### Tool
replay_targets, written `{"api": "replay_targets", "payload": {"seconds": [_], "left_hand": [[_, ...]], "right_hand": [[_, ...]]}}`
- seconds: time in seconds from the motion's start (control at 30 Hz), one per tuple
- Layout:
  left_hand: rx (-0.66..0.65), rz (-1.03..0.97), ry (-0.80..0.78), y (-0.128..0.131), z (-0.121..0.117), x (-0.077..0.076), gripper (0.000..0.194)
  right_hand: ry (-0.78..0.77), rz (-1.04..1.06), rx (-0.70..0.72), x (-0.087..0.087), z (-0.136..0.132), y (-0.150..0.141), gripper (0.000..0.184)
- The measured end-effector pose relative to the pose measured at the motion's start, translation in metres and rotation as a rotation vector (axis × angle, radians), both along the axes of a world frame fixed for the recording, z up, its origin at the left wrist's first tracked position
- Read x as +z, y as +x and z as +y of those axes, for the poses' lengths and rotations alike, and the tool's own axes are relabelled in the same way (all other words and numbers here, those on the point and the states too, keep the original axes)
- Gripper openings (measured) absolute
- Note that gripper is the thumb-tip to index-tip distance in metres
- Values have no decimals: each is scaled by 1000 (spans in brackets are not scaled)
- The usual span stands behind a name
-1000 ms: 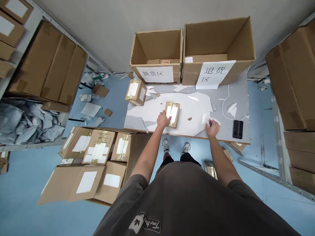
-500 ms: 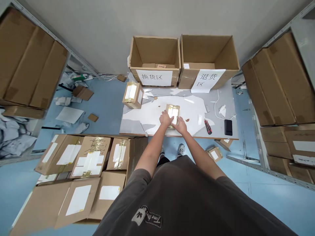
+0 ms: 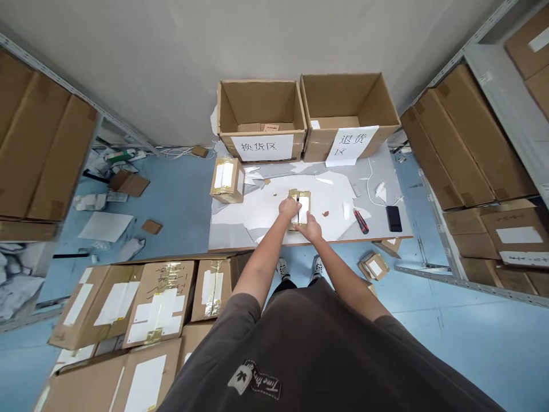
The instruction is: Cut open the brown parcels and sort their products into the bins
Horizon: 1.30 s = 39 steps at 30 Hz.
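A small cardboard box point(image 3: 304, 204) with white labels and shiny tape lies on the worktable, between my two hands. A dark gap runs along the middle seam of its top. My left hand point(image 3: 289, 208) is closed with curled fingers on the left part of the top, at the seam. Gripping the lower right edge is my right hand point(image 3: 311, 229), its thumb along the box and its other fingers partly hidden. To the right lies a red and black utility knife point(image 3: 361, 221), out of both hands.
Two large open cartons with paper signs, left carton point(image 3: 261, 123) and right carton point(image 3: 349, 117), stand at the table's back. A taped box point(image 3: 227, 180) sits left, a black phone point(image 3: 393, 218) right. Stacked cartons point(image 3: 160, 297) fill the lower left; shelves flank both sides.
My left hand has shifted from resting spread on the box to closed fingers at its seam. The top's seam now shows a dark gap. The camera view has tilted slightly.
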<state>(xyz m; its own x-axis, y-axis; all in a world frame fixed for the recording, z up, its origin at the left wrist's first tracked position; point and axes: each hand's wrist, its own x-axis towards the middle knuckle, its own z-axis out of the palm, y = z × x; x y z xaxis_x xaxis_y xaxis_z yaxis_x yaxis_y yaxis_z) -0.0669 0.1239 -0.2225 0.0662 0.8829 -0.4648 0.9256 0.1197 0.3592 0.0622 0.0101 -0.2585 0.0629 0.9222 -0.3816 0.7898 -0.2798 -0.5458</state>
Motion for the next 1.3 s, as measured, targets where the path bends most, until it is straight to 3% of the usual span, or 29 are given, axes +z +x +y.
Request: {"api": "replay_targets", "payload": {"seconds": [0.2, 0.37, 0.43, 0.53, 0.63, 0.73, 0.87, 0.97, 1.2, 1.3], "left_hand": [[-14, -265, -22, -36, 3, -2, 47], [110, -502, 55, -64, -17, -22, 82], [179, -493, 134, -70, -29, -30, 86], [205, -321, 245, -75, -44, -34, 70], [39, -118, 248, -74, -54, -31, 45], [-103, -59, 174, -65, -60, -30, 37], [-109, -75, 35, -49, -64, -39, 73], [-57, -110, -53, -44, -68, -50, 94], [59, -280, -51, -57, -74, -65, 90], [61, -296, -51, -57, -76, -67, 88]], "right_hand": [[-49, -1, -29, 6, 2, 5, 84], [-50, -177, -17, 10, 6, -5, 85], [-38, -236, -29, 9, 8, -13, 82], [-13, -231, -41, 5, 11, -17, 75], [68, -103, -56, -3, 9, -5, 71], [155, 97, -104, -12, 5, 18, 68], [186, 378, -177, -23, 3, 46, 61], [201, 465, -217, -28, 4, 57, 53], [256, 469, -349, -45, -8, 66, 71], [247, 391, -303, -54, -11, 62, 66]]}}
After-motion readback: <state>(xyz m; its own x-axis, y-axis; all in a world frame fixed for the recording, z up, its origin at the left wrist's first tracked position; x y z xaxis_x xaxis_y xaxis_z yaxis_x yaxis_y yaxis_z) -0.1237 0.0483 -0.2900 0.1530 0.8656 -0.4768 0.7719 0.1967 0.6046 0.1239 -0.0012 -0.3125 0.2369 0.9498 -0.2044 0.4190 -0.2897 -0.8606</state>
